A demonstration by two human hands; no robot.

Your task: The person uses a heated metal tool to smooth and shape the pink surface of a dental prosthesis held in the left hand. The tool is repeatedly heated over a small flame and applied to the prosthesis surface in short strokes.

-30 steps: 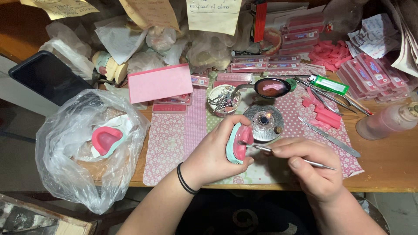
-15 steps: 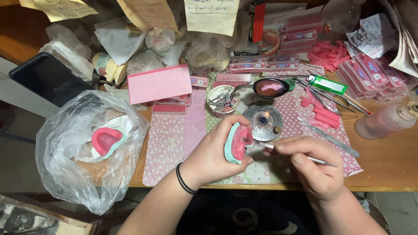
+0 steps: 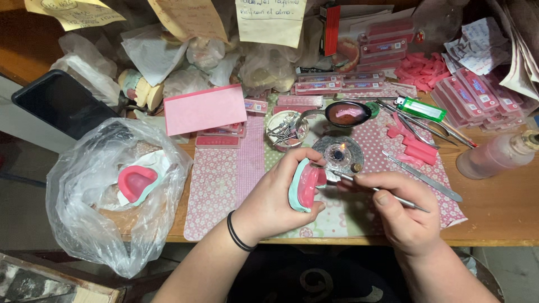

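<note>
Left hand (image 3: 275, 199) is curled shut around a teal dental cast (image 3: 306, 185) with a pink wax rim, fingers over its top and thumb under it, so the cast sits at the fingertips, tipped on edge above the front edge of the surface (image 3: 505, 213). Right hand (image 3: 401, 210) lies just beside it, toward the front right, pinched closed on one thin metal instrument (image 3: 370, 188); its tip reaches the pink wax, though whether it actually touches is hard to tell from this angle.

Directly behind the two hands, near the middle of the surface, stands one small glass burner (image 3: 338, 154) with a lit flame. Behind that lies one spoon-like ladle (image 3: 347, 113) holding pink wax, and to its left one round tin (image 3: 286, 130) of small metal bits. One green lighter (image 3: 418, 108) rests toward the back right, with several loose metal tools beside it. One scalpel-like blade (image 3: 424, 177) lies right of the burner, and one clear bottle (image 3: 497, 157) of pinkish liquid lies on its side at the right edge.

At the left edge, one clear plastic bag (image 3: 84, 191) hangs over the side, and a second pink-and-teal cast (image 3: 137, 182) shows inside it. One pink card (image 3: 205, 109) sits at the back left, and one dark tablet (image 3: 62, 104) lies beyond the left edge.
</note>
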